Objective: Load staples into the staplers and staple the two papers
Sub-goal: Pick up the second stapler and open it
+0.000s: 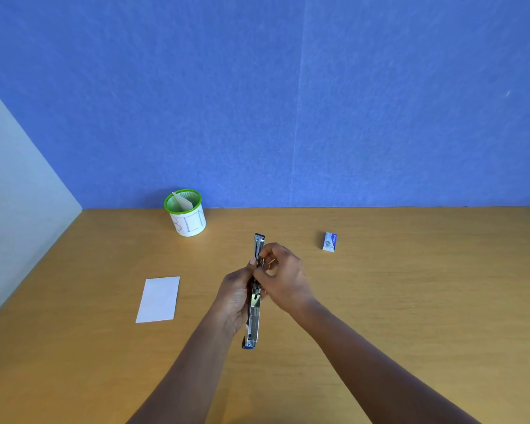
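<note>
Chrome-bright and swung open, the long metal stapler (255,313) is gripped by the left hand (234,296) above the wooden desk (410,301) while the right hand (283,278) pinches its rail: loading judged in hand, next calling for closing it and reaching the white paper (159,299) at left.

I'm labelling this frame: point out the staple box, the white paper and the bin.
staple box (330,242), head view, top face.
white paper (159,299), head view, its middle.
bin (190,224), head view, white label on its side.
</note>
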